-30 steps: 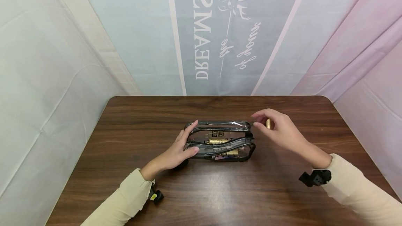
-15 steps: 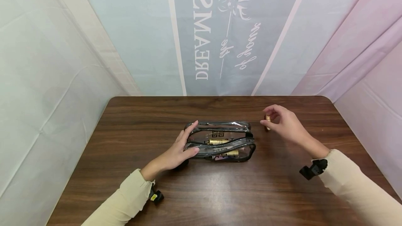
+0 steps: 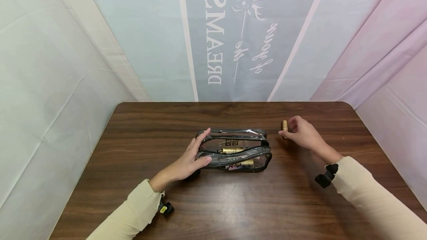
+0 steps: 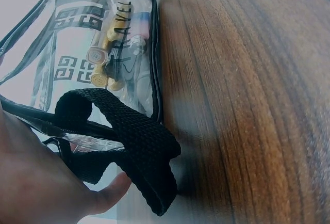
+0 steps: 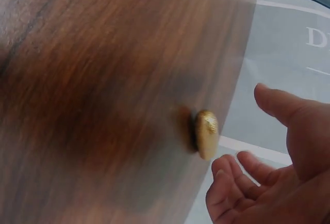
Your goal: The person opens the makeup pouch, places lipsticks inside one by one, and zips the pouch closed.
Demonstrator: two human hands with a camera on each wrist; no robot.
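Note:
A clear travel pouch (image 3: 217, 158) with black trim stands on the table, its top gaping. My left hand (image 3: 186, 163) rests across its left end, index finger straight along the far rim and thumb over the near one. In the left wrist view a black woven strap (image 4: 142, 136) hangs off that end, and gold tubes (image 4: 99, 75) show through the plastic. Right of the pouch a small gold tube (image 3: 285, 126) is on the table. My right hand (image 3: 303, 134) is beside it, thumb tip overlapping its lower part; the right wrist view shows thumb and fingers parted, holding nothing.
The dark wood table (image 3: 150, 132) ends at a printed cloth backdrop (image 3: 233, 47) behind. White cloth (image 3: 50, 84) hangs along the left side, pinkish cloth on the right. Each wrist wears a black camera (image 3: 327, 176).
My right hand has moved right from near the pouch's right end, put the gold tube on the table and loosened its fingers from it. Left hand and pouch have stayed put.

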